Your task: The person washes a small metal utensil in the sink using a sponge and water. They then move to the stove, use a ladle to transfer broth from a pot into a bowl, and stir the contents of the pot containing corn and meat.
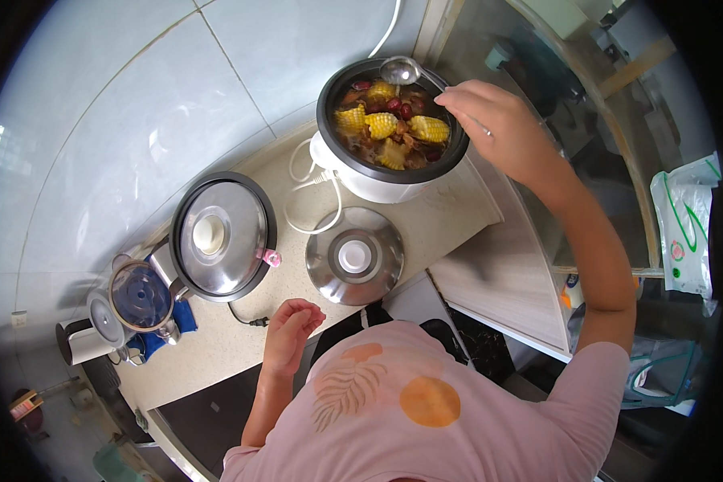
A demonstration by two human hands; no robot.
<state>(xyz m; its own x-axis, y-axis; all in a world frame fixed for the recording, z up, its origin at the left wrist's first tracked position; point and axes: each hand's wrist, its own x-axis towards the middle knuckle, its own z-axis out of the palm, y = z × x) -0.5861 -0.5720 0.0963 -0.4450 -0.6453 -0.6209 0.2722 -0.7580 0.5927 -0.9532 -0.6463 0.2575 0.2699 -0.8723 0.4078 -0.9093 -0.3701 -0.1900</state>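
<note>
My right hand is closed round the handle of a metal ladle. The ladle's round bowl is over the far rim of a white electric pot with a black inner edge. Inside the pot is a brown soup with several pieces of corn, red dates and what looks like meat. My left hand hovers at the counter's front edge, fingers curled together with nothing visible in them. A steel lid with a white knob lies on the counter between my left hand and the pot.
Left on the counter stands a dark-rimmed pan with a steel lid. Beyond it are a glass-lidded pot and a white kettle. A white cord loops beside the electric pot. A glass-paned frame borders the right.
</note>
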